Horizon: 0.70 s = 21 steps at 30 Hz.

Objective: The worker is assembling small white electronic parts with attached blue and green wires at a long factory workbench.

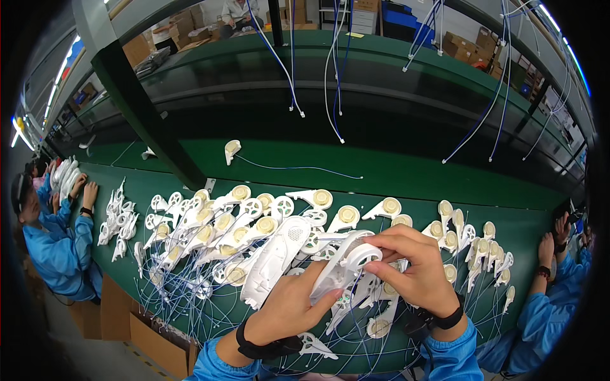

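My left hand [287,312] is closed around a white plastic housing half [330,272], holding it tilted above the heap of parts. With thumb and fingers, my right hand [413,270] grips a white spoked fan casing [363,255] at the upper end of that housing half. The casing appears to sit against the hollow; how firmly it is seated cannot be seen. Just left of my hands lies another white housing half [270,270], with a perforated round end. White blower units with cream fan wheels [265,225] and blue-and-white wires surround them.
A green post [149,117] rises at the left. One blower [231,150] trails its wire on the far ledge. Connector wires [337,82] hang overhead. More blowers [486,247] lie to the right. Co-workers in blue sleeves [57,238] sit at both sides; cardboard boxes [152,336] stand lower left.
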Tool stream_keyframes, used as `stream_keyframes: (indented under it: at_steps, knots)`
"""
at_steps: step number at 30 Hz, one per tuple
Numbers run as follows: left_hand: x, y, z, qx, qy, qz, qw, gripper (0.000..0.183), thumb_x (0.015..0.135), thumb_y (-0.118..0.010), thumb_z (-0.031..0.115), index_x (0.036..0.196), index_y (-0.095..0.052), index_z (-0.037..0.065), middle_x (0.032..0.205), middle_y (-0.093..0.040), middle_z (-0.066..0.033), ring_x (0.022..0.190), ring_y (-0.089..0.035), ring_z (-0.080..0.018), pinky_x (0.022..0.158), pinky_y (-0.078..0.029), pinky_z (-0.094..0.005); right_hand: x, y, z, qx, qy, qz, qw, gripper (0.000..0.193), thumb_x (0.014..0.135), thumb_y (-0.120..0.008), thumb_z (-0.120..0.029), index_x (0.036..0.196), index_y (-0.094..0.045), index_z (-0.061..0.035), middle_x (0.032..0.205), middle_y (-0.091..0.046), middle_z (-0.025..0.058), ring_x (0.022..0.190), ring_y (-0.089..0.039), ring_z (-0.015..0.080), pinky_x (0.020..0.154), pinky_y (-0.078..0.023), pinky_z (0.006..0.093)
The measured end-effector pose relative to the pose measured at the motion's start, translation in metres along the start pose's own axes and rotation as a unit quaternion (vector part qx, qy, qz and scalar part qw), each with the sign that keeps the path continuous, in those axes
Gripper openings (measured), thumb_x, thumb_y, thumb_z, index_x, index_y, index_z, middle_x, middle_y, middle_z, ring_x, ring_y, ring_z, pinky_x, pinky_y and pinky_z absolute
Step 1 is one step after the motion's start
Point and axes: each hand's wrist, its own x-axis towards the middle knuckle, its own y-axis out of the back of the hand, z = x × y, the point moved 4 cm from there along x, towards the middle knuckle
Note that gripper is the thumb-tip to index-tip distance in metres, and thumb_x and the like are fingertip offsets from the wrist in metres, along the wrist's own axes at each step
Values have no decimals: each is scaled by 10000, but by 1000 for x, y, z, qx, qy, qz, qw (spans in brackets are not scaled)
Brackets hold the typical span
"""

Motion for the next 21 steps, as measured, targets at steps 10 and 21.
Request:
stream_keyframes:
  at_steps: [10,21]
  knots:
    - [1,0,0,-1,-4,16,1000,398,872,-649,252,1150,-527,-6,737,-662,-215,650,-667,-384,568,-517,-425,0,3,-1,-22,6,1,1000,333,785,-749,-39,1105,-663,0,950,-617,97,741,-627,132,656,-540,234]
    - [-1,-1,-1,-4,-3,24,1000,403,863,-658,250,1130,-534,-25,698,-647,-224,613,-654,-394,537,-503,-423,2,4,-2,-19,34,16,999,335,764,-765,-31,1086,-674,-15,950,-624,100,705,-617,126,627,-532,235]
